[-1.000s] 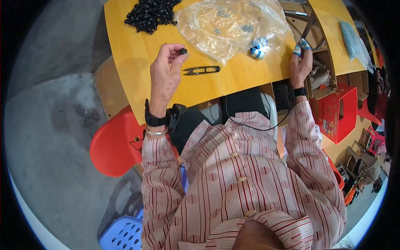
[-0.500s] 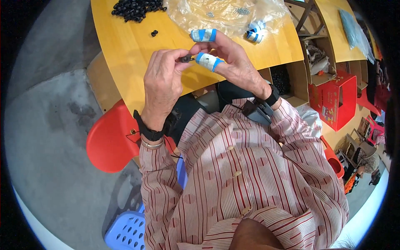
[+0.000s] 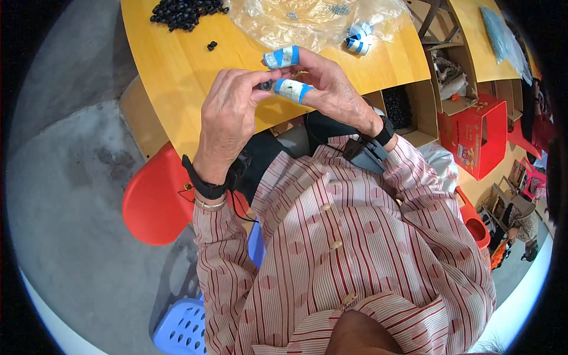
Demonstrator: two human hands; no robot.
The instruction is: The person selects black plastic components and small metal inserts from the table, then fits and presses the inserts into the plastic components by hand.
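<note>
Over the near edge of the table, my left hand (image 3: 228,115) pinches a small black plastic part (image 3: 264,86) between thumb and fingertips. Right beside it is my right hand (image 3: 337,89), its thumb tip against or very close to the part. White and blue tape wraps the right thumb and forefinger. The taped forefinger is raised apart from the thumb, while the other fingers curl in behind. Whatever small thing the right fingertips hold is hidden. A pair of small black parts (image 3: 212,45) lies on the wooden table (image 3: 183,77) beyond my left hand.
A heap of black parts (image 3: 183,13) sits at the far left of the table. Clear plastic sheeting (image 3: 266,23) with small metal pieces (image 3: 339,9) lies beside blue-and-white tape rolls (image 3: 358,40). Below right are a carton of black parts (image 3: 397,109) and a red box (image 3: 473,139).
Both hands have drawn slightly closer at the fingertips, and the black part has turned a little. The right thumb has come nearer to it. The whole view has shifted slightly.
</note>
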